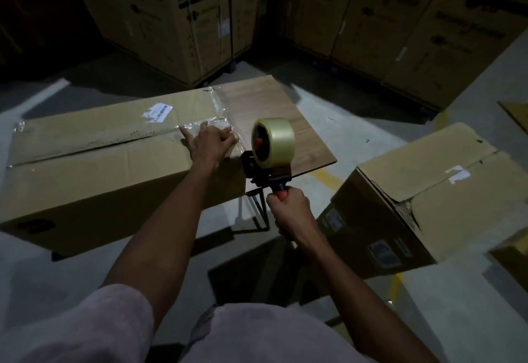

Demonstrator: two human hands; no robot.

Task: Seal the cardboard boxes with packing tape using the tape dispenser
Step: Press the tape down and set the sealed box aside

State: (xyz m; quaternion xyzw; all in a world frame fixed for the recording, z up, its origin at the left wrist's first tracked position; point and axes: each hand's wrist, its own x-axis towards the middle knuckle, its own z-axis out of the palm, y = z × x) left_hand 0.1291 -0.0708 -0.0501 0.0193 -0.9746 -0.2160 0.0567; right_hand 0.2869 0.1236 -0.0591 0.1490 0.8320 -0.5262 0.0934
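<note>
floor: pale concrete [357, 122] with yellow painted lines [328, 175]
backdrop: stacked printed appliance cartons [171, 19]
light: dim, upper left corner dark

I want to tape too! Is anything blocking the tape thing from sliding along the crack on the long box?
Only the left hand: it presses flat on the long cardboard box at the seam's right end, right ahead of the tape dispenser. The remaining seam looks bare.

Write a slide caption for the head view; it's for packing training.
Left hand presses tape onto long box; right hand grips tape dispenser.
</note>
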